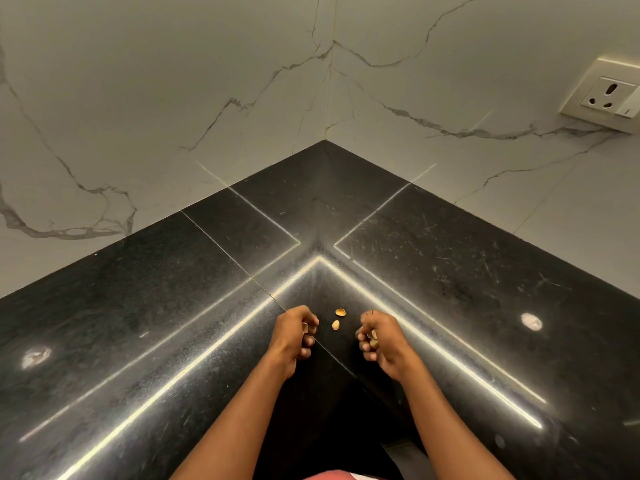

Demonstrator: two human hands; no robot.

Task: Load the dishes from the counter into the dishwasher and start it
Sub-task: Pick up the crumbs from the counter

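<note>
Shells (373,336) half hidden in left grip (294,336) and right grip (384,342)

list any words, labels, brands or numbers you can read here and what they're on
No text can be read anywhere in this view.
Wall socket: no legible brand or marking.
Black counter, marble wall, nut shells: no writing.

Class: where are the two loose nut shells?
Head view, lower centre: the loose shells lie on the black counter between the left hand and right hand.
</note>
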